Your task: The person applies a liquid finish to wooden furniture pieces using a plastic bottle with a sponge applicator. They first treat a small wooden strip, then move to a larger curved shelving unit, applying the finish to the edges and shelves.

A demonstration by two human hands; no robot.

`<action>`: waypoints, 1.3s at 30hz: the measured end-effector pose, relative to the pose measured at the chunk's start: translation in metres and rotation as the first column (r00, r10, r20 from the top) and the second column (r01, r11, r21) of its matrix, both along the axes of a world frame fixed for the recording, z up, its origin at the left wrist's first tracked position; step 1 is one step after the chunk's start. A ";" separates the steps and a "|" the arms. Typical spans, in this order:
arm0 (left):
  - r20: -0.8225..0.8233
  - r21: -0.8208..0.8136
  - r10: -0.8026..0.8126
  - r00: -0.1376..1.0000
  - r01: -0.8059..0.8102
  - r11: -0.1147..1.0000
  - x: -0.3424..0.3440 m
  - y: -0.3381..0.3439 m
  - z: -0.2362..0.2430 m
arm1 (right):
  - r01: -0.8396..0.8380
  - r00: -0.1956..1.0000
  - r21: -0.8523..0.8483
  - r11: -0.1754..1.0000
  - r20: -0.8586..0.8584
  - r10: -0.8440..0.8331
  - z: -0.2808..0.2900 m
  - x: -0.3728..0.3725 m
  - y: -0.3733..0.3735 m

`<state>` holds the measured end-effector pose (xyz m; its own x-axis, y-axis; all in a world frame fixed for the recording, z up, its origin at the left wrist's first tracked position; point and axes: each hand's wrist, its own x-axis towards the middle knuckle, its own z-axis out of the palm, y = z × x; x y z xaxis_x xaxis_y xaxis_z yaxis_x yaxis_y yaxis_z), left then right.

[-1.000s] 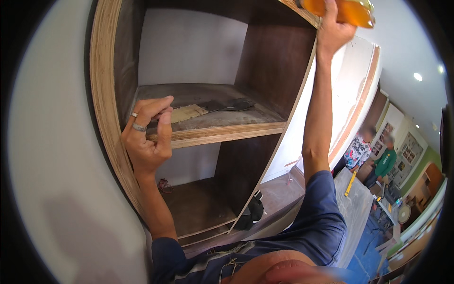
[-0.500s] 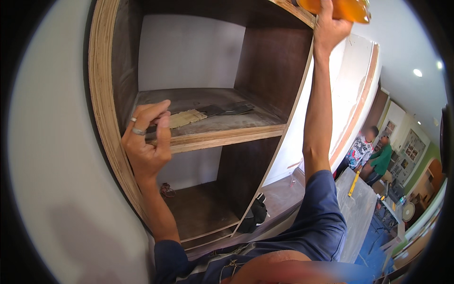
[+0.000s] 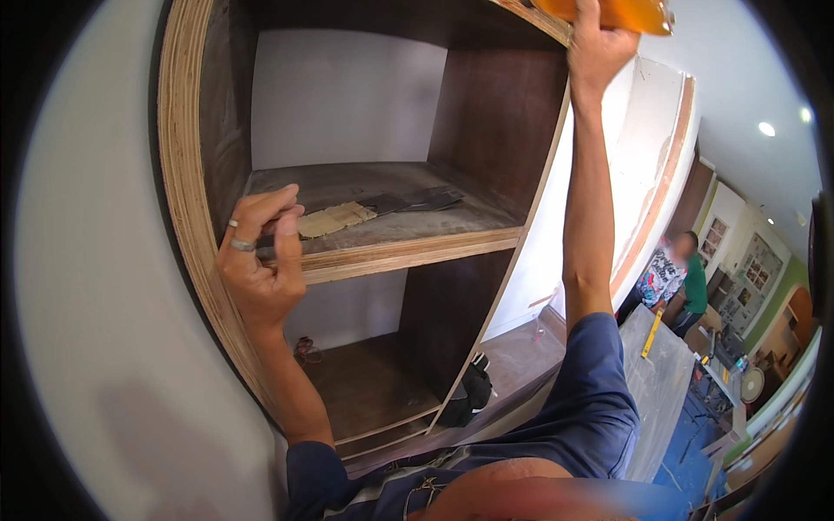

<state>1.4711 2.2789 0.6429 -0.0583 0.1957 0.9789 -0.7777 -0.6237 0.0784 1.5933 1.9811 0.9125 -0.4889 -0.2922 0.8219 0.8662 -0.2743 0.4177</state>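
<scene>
At the top edge, my right hand [image 3: 601, 56] is closed around an orange, see-through bottle [image 3: 630, 14], tilted on its side by the upper front edge of the plywood cabinet [image 3: 182, 113]. Part of the bottle is cut off by the picture's edge. My left hand [image 3: 265, 252], with two rings, is raised in front of the cabinet's left upright. Its fingers curl toward the thumb in a pinch; anything between the tips is too small to make out. Behind those fingertips, a worn tan sheet [image 3: 334, 220] and a dark flat strip [image 3: 426, 201] lie on the dusty middle shelf [image 3: 482, 208].
The lower compartment has a small reddish tangle [image 3: 306, 350] at its back left. A black bag-like item [image 3: 473, 391] sits right of the cabinet. Farther right, a yellow level [image 3: 651, 334] lies on a covered worktable [image 3: 638, 382], with two people beyond it.
My left hand has shifted slightly left. My right hand and the bottle have moved a little left and up. In the background, the two people now overlap more.
</scene>
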 end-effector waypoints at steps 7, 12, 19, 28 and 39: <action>-0.009 0.007 0.013 1.000 -0.013 1.000 -0.005 0.001 -0.002 | 0.033 0.999 -0.018 0.999 -0.030 -0.033 -0.008 -0.002 -0.010; -0.026 -0.012 0.074 0.997 -0.074 0.997 -0.002 -0.003 0.001 | 0.115 0.992 0.062 0.991 -0.065 -0.111 -0.012 0.001 -0.039; -0.041 0.000 0.053 0.998 -0.053 0.999 -0.005 0.002 0.000 | -0.077 0.995 -0.080 0.994 -0.072 0.072 -0.001 -0.013 0.022; -0.066 -0.043 0.045 0.997 -0.048 0.998 -0.006 0.000 -0.001 | 0.073 0.995 0.081 0.994 -0.069 -0.068 -0.015 0.008 -0.037; -0.071 -0.006 0.094 0.993 -0.095 0.995 -0.008 0.000 -0.001 | -0.052 0.998 -0.046 0.998 -0.043 0.050 0.001 -0.024 0.043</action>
